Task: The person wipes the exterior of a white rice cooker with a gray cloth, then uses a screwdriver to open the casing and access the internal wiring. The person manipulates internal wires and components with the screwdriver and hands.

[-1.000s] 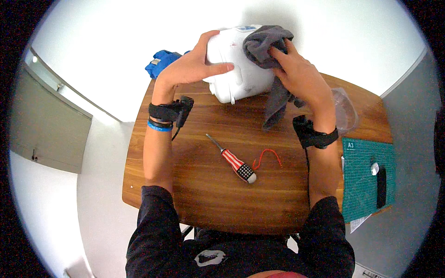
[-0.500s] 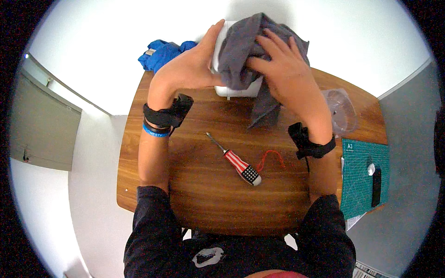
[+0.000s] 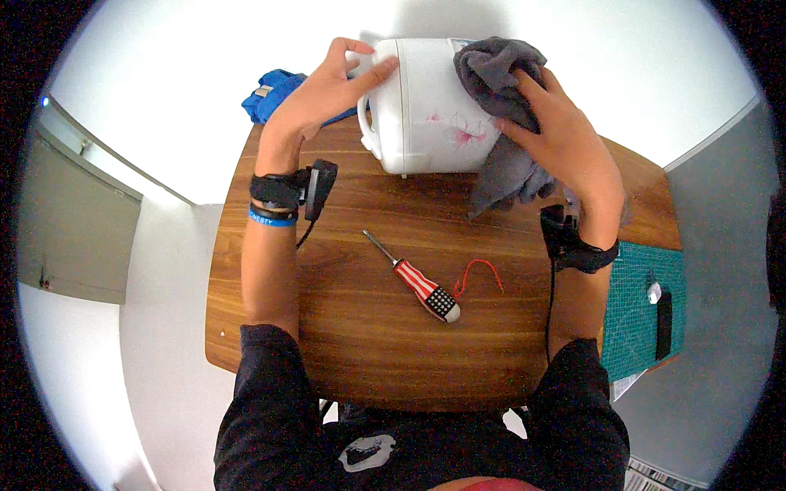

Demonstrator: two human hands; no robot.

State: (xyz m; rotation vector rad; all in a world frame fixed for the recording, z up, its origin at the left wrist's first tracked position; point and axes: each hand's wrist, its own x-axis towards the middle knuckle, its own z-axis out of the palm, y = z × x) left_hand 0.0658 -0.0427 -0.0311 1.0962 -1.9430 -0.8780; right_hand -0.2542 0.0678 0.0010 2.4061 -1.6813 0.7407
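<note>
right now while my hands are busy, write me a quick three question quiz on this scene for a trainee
1. Which hand holds the grey cloth?
2. Which of these lies right beside the screwdriver?
A. the green mat
B. the red cord
C. the blue bundle
3. True or false: a pink flower shows on the side of the white appliance.

Key:
1. The right hand.
2. B.
3. True.
</note>
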